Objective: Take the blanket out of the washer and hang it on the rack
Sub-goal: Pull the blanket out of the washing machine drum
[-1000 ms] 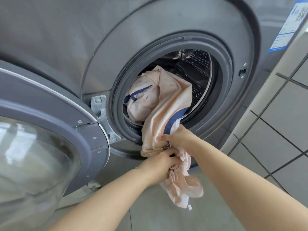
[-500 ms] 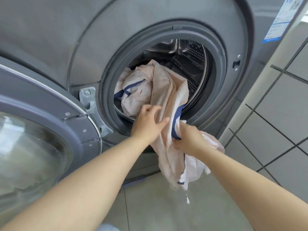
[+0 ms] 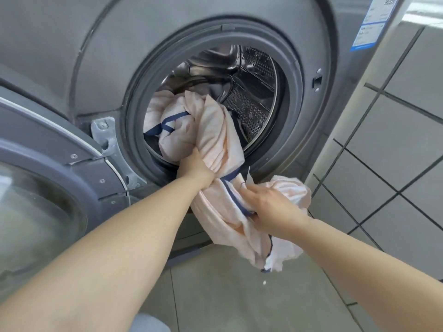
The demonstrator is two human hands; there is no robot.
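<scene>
Since the frame half a second earlier, the left hand [image 3: 195, 170] has dropped from the upper folds to the lower lip of the opening and closed on the blanket [image 3: 215, 140], while the right hand [image 3: 268, 207] has carried its gathered portion lower and further right.

Nearest the camera, both forearms extend toward the washer [image 3: 96, 56]. The right hand curls around a bunched length of pale peach cloth with navy trim, holding it clear of the floor [image 3: 239, 295]; the loose end hangs below that hand. The left hand grips the cloth where it crosses the door seal [image 3: 297, 92], probably so the remaining bulk can be drawn over the lip without snagging. This is a hand-over-hand extraction.

Further in, roughly half the blanket remains inside the perforated drum [image 3: 254, 111]. The door [image 3: 60, 176] stands open at near left. No rack is in view.

At far right, a blue-and-white label [image 3: 370, 22] is fixed to the cabinet; its print appears too small to read.
</scene>
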